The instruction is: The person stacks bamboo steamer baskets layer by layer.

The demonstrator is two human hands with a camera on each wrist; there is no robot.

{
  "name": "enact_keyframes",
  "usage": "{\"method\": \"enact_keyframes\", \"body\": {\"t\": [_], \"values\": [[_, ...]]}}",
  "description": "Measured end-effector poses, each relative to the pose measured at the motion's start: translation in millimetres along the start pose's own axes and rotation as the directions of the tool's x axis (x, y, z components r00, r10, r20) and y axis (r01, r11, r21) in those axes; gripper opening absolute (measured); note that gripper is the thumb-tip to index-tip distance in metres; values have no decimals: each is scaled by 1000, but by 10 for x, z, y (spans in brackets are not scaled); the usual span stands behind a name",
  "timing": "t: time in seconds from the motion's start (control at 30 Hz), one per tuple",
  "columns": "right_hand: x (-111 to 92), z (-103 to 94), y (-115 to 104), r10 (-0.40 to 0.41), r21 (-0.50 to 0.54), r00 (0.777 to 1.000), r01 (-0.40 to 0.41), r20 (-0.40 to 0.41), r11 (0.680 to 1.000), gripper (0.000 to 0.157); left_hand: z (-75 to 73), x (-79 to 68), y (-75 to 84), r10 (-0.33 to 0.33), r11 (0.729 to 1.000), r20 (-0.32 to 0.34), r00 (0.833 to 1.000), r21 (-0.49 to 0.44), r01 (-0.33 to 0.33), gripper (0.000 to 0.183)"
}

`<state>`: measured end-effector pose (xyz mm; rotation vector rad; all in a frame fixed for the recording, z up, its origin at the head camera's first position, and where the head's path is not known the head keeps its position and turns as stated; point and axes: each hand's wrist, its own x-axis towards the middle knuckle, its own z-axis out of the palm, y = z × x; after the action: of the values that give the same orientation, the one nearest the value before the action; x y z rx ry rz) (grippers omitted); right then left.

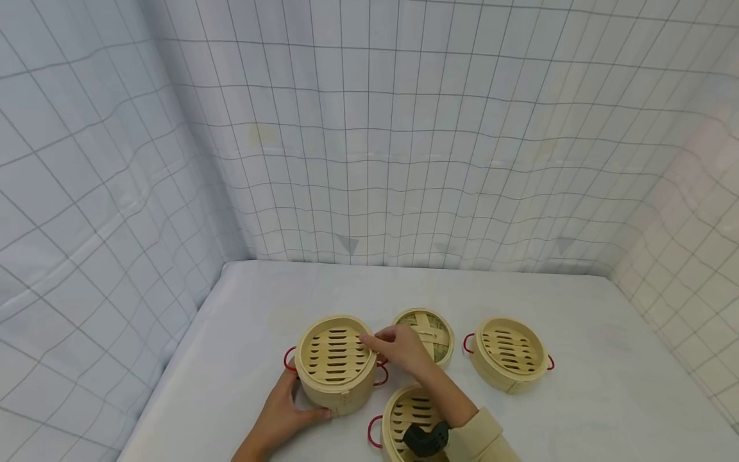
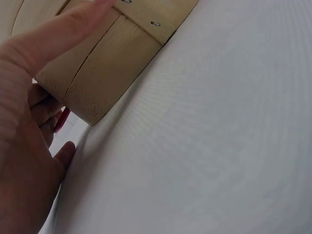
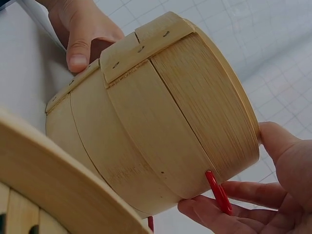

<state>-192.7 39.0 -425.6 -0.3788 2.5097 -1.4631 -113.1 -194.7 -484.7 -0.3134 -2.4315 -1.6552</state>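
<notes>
Two bamboo steamer baskets stand stacked at the left of the table, the upper basket (image 3: 190, 97) seated on the lower basket (image 3: 92, 112). My left hand (image 1: 281, 410) grips the stack from its left side, thumb low on the front wall and fingers round the back near a red handle (image 1: 287, 357). From the right, my right hand (image 1: 404, 350) holds the upper basket, thumb at the rim and fingers beneath, beside another red handle (image 3: 219, 192). Slotted slats show inside the upper basket in the head view.
A woven bamboo lid (image 1: 424, 327) lies behind my right hand. Another steamer basket (image 1: 510, 382) with red handles stands at the right. A further basket (image 1: 388, 414) sits near the front, under my right forearm. Gridded white curtains (image 1: 369, 141) surround the white table (image 1: 248, 308).
</notes>
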Motion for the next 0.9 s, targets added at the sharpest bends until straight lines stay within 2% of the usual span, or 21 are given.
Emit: {"method": "enact_keyframes", "body": {"t": [0.13,0.23,0.33,0.6,0.9], "values": [[-17,14,-11,-9,-5,1000,9,-16,1000,42,-20,5,103,-27,1000,10,1000,-9,27,97],[-49,35,-15,-23,1,999,23,-42,1000,42,-22,5,114,-44,999,14,999,-8,44,98],[-70,53,-15,-34,6,997,35,-72,999,41,-10,5,71,-32,999,12,999,-8,32,98],[-96,86,-27,-5,24,993,8,-122,1000,42,37,14,-236,19,1000,5,1000,9,-19,100],[-124,138,-46,18,46,986,-10,-164,999,42,27,6,-247,50,999,4,999,16,-50,102]]}}
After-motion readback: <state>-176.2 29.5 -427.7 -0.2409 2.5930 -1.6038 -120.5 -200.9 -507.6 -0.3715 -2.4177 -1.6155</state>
